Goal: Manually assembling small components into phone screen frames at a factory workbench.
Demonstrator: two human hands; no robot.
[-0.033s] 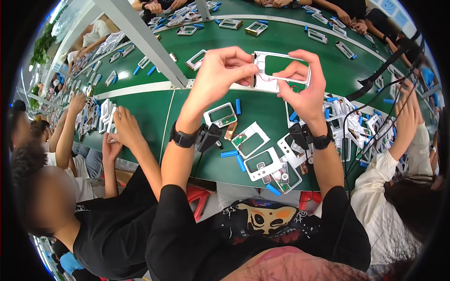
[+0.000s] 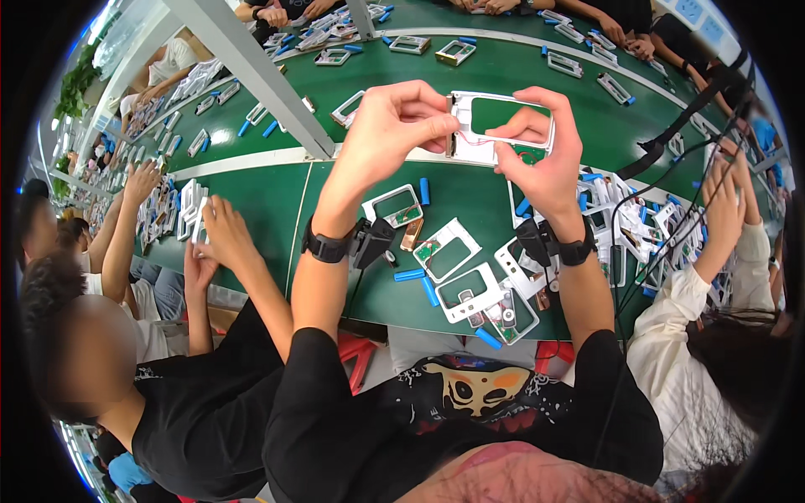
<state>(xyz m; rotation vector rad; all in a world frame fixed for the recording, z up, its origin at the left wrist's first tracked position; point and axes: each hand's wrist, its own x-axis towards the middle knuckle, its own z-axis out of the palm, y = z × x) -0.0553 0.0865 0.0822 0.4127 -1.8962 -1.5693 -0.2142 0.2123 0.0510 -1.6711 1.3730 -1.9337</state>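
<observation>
Above the green table I hold a white plastic frame with a large rectangular opening. Thin red wires and a green circuit board show at its lower edge. My left hand pinches its left end, where a dark, narrow strip shows; the fingertips behind it are hidden. Around the right end curls my right hand, thumb at the near edge and fingers over the far side. Below lie another white frame, a frame with a green board and a blue cylindrical cell.
A heap of white frames with blue cells lies to the right. A metal post rises at left, and black cables hang at right. Co-workers sit close on both sides; one holds a white part.
My hands and the frame between them stay practically in place. At right, the co-worker's hands are slightly lower.
</observation>
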